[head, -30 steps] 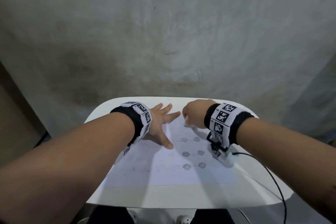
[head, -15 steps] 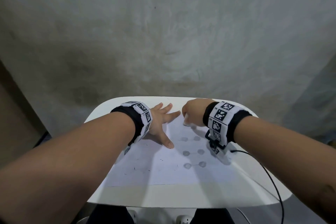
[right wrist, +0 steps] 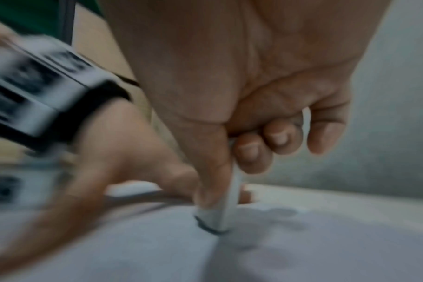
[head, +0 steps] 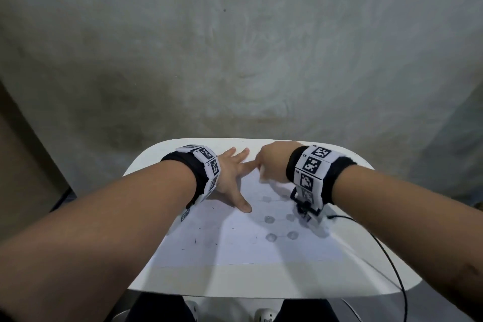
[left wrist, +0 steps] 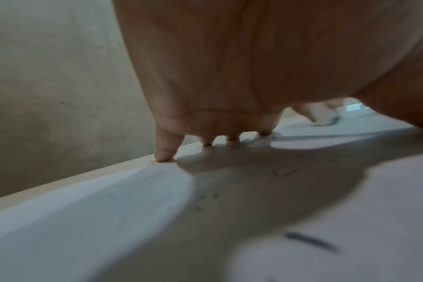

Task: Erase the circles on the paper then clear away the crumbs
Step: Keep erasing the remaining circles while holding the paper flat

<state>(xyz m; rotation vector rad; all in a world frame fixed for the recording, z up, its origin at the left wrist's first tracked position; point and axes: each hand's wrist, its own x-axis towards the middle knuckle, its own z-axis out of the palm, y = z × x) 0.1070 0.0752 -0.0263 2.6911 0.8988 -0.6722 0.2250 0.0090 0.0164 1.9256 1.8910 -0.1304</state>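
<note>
A white sheet of paper [head: 235,246] lies on a small white table [head: 261,282]. Several grey pencil circles [head: 269,219] stand in two columns on its right half. My left hand [head: 235,172] lies flat with fingers spread, pressing the paper's far left part; its fingertips [left wrist: 164,154] touch the surface. My right hand [head: 271,162] pinches a white eraser [right wrist: 220,215] between thumb and fingers, its dirty lower end on the paper near the far edge. Dark eraser crumbs [head: 194,241] lie scattered on the paper's left part.
A grey wall [head: 235,47] rises just behind the table. A black cable [head: 386,251] runs from my right wrist over the table's right side and down off its edge. The table's front rim [head: 261,293] is near my body.
My right hand with the eraser has shifted slightly left, closer to the left hand's fingertips; blur shows it rubbing. The left hand stays pressed in place.
</note>
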